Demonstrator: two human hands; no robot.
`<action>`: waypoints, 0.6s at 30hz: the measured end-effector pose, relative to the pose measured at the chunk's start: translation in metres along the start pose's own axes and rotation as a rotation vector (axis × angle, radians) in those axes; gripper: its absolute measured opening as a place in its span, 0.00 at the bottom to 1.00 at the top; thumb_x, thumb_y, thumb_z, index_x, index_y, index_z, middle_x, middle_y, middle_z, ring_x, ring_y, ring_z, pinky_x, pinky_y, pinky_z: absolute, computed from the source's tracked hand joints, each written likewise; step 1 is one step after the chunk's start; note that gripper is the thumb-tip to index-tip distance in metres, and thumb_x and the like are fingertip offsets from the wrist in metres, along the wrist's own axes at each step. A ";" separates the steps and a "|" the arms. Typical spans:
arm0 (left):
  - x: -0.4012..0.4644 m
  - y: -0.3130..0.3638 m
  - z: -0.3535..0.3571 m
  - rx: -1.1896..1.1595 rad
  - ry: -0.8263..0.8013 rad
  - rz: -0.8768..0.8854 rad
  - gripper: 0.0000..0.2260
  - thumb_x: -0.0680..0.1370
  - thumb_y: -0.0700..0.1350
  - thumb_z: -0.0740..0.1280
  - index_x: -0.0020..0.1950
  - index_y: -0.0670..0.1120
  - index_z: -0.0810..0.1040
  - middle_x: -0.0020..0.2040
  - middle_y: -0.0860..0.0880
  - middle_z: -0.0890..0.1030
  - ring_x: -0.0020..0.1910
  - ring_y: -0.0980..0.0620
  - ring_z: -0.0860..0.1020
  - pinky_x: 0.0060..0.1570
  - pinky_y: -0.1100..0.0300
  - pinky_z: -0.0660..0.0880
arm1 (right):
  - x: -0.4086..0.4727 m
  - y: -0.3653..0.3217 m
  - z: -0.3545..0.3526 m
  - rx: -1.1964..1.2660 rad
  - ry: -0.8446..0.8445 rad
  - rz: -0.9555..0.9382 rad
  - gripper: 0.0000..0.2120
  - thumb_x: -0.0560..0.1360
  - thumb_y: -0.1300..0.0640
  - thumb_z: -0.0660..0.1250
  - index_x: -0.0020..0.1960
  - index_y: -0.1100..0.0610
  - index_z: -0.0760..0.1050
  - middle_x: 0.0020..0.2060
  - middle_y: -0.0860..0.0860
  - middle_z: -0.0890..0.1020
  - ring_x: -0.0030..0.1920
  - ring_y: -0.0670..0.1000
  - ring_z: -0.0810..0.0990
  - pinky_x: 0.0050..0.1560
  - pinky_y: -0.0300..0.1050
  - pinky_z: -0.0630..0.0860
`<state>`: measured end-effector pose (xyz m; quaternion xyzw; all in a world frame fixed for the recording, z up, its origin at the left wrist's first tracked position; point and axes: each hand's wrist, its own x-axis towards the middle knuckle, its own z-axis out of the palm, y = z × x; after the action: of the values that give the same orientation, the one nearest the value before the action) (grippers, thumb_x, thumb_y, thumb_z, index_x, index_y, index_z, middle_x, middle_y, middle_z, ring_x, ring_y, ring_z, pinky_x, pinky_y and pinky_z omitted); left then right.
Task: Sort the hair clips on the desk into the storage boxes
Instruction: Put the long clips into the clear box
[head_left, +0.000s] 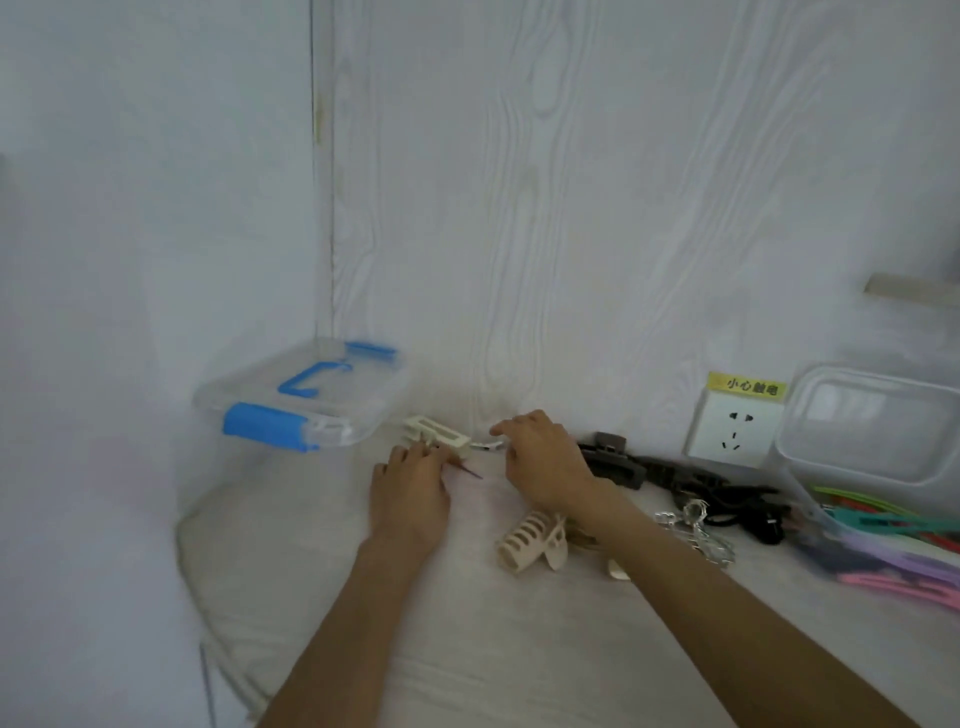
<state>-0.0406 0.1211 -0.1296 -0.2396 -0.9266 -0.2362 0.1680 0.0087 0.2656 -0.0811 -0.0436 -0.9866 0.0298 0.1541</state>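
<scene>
Head view shows both hands reaching to the back of the pale cloth-covered bench (467, 649), where a cream rectangular plastic claw clip (435, 434) lies near the wall. Left hand (410, 491) lies with its fingers bent down over a thin dark reddish clip (467, 470) just in front of that cream clip; whether it truly pinches it I cannot tell. Right hand (543, 460) curls its fingers around a small silvery clip (491, 445). Other clips wait nearby: a cream ribbed oval claw clip (530, 543), a dark brown rectangular claw clip (613, 460) and a shiny metal clip (696, 530). A clear storage box with blue latches (306, 395) sits shut at the left, and an open clear box (878, 431) at the right stands by a heap of pastel snap clips (893, 551). To do this well, I judge each hand should lift one clip cleanly and match it to its kind. A yellow label (748, 386) above the white wall socket (735, 428) reads 小心触电
</scene>
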 end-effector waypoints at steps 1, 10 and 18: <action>0.001 -0.001 0.001 -0.018 -0.004 0.019 0.18 0.78 0.40 0.57 0.64 0.57 0.71 0.63 0.52 0.73 0.63 0.48 0.68 0.56 0.55 0.65 | 0.007 -0.005 0.005 -0.029 -0.087 0.013 0.21 0.77 0.62 0.56 0.70 0.57 0.64 0.67 0.55 0.71 0.67 0.55 0.65 0.64 0.48 0.62; 0.001 -0.002 0.000 -0.054 -0.077 0.039 0.20 0.77 0.42 0.57 0.69 0.54 0.68 0.69 0.56 0.67 0.66 0.49 0.64 0.61 0.55 0.62 | 0.031 -0.025 0.017 -0.015 -0.305 0.136 0.22 0.79 0.46 0.52 0.61 0.60 0.72 0.61 0.58 0.70 0.61 0.58 0.69 0.59 0.51 0.65; -0.002 0.000 -0.005 -0.090 -0.047 -0.027 0.22 0.77 0.40 0.56 0.70 0.51 0.67 0.71 0.54 0.67 0.70 0.50 0.62 0.65 0.56 0.59 | 0.020 -0.026 0.012 -0.057 -0.063 0.156 0.10 0.76 0.55 0.64 0.52 0.60 0.78 0.50 0.56 0.81 0.50 0.56 0.80 0.46 0.45 0.74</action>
<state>-0.0382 0.1182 -0.1265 -0.2401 -0.9218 -0.2744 0.1320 -0.0161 0.2414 -0.0844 -0.1238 -0.9850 0.0153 0.1190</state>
